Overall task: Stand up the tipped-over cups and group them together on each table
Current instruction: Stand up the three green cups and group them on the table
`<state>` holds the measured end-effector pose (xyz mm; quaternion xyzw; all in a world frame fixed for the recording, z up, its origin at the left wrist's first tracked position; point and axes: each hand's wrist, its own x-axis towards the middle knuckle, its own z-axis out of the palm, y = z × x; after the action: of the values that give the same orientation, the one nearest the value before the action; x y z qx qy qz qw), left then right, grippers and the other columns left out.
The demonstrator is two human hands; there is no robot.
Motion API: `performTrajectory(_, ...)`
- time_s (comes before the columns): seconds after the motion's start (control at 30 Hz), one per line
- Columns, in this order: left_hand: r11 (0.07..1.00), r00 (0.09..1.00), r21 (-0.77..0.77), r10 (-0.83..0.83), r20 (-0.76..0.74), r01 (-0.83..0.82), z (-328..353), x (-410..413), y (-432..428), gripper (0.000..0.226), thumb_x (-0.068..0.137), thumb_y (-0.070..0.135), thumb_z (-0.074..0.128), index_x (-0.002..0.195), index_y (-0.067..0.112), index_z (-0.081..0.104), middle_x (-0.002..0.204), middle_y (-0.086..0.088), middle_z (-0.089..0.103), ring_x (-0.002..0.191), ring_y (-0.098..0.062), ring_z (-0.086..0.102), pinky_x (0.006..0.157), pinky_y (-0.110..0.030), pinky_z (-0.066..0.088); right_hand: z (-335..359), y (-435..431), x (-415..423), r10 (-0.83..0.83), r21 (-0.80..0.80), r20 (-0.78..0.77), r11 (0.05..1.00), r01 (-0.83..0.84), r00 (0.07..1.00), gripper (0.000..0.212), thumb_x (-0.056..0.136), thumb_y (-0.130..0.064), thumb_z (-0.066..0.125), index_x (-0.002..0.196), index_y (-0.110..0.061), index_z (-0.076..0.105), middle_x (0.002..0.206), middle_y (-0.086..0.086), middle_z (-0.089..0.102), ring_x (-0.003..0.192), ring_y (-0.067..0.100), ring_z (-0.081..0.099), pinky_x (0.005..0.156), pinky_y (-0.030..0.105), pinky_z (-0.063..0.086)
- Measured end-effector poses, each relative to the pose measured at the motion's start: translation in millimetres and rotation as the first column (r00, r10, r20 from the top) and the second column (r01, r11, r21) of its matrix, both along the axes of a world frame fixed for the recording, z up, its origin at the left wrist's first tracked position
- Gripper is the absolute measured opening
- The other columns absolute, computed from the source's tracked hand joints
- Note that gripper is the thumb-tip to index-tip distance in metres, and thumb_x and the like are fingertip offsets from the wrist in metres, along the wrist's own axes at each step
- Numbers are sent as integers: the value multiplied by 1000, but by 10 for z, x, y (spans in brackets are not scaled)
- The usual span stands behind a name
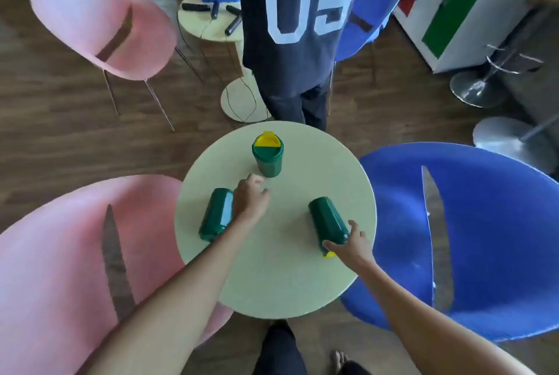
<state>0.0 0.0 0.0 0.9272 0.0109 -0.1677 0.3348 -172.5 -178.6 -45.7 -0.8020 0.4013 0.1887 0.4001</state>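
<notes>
- Green plastic cups with yellow lids: right-hand tipped cup (328, 223) lies near the round pale bench (272, 284) edge; could roll off.
- Right hand (352, 243) fingers spread on its lid end, not yet closed.
- Left hand (251, 196) fingers loosely apart, empty, beside the other tipped cup (216, 214).

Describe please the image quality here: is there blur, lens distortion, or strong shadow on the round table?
Head view: wide-angle distortion bends the pink chair and blue chair outward at the edges; the whole frame is soft, the left hand slightly smeared; light is diffuse, with only faint shadows on the table beside the upright cup and the two tipped cups; no glare.
</notes>
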Motion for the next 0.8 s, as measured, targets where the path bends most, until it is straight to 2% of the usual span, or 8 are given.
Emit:
performTrajectory(0.17, 986, 1000, 168, -10, 19, 6, -187, 238, 239, 32, 87, 14, 62, 119, 14, 65, 125, -13, 62, 115, -35, 59, 94, -39, 48, -147, 99, 76, -148, 19, -48, 989, 149, 988, 93, 75, -42, 78, 150, -16, 29, 133, 15, 50, 121, 35, 50, 101, 46, 46)
performTrajectory(0.27, 999, 966, 45, 6, 259, -19, -153, 300, 261, 27, 88, 8, 58, 115, 10, 63, 118, -15, 63, 112, -36, 55, 91, -41, 42, -227, 148, 94, -209, 29, -33, 977, 210, 977, 92, 69, -40, 81, 145, -16, 34, 128, 14, 54, 113, 33, 55, 97, 47, 49)
performTrajectory(0.33, 997, 943, -73, 30, 332, -6, -135, 453, 183, 27, 88, 6, 57, 114, 7, 61, 115, -15, 62, 109, -35, 54, 90, -42, 42, -283, 162, 93, -239, 46, -19, 970, 240, 971, 95, 63, -39, 84, 142, -17, 36, 123, 12, 57, 109, 31, 58, 94, 46, 51)
performTrajectory(0.43, 985, 967, -149, -43, 250, 82, -52, 768, -34, 38, 88, 14, 61, 125, 8, 56, 126, -16, 56, 119, -34, 49, 100, -44, 42, -375, 171, 62, -277, 99, -10, 956, 277, 961, 105, 51, -48, 83, 141, -23, 34, 118, 10, 60, 101, 29, 63, 86, 46, 56)
performTrajectory(0.53, 972, 978, -135, -179, 103, 192, -16, 1070, -234, 55, 86, 17, 65, 139, 17, 50, 141, -13, 47, 131, -32, 43, 106, -34, 36, -418, 170, 15, -312, 158, 37, 940, 303, 949, 113, 44, -54, 82, 141, -28, 30, 121, 10, 57, 102, 27, 64, 84, 46, 59)
performTrajectory(0.67, 955, 962, -119, -272, 11, 271, -49, 1269, -354, 62, 84, 11, 64, 144, 24, 49, 143, -11, 48, 131, -26, 48, 107, -28, 34, -248, 212, -2, -300, 174, 92, 944, 281, 950, 103, 61, -28, 90, 144, -19, 30, 129, 5, 44, 116, 22, 48, 92, 31, 47)
performTrajectory(0.73, 956, 960, -94, -281, -12, 279, -73, 1318, -370, 65, 83, 11, 65, 144, 26, 50, 139, -12, 50, 128, -27, 51, 107, -29, 37, -248, 218, -20, -304, 165, 122, 945, 283, 945, 94, 64, -23, 89, 140, -19, 34, 128, 5, 44, 117, 22, 48, 87, 24, 44)
performTrajectory(0.8, 955, 957, -71, -289, -12, 287, -85, 1358, -373, 65, 82, 13, 69, 143, 27, 51, 135, -14, 51, 123, -29, 55, 105, -32, 40, -199, 234, -8, -303, 151, 150, 948, 281, 941, 90, 65, -25, 87, 138, -23, 34, 129, 3, 41, 117, 21, 48, 88, 26, 47)
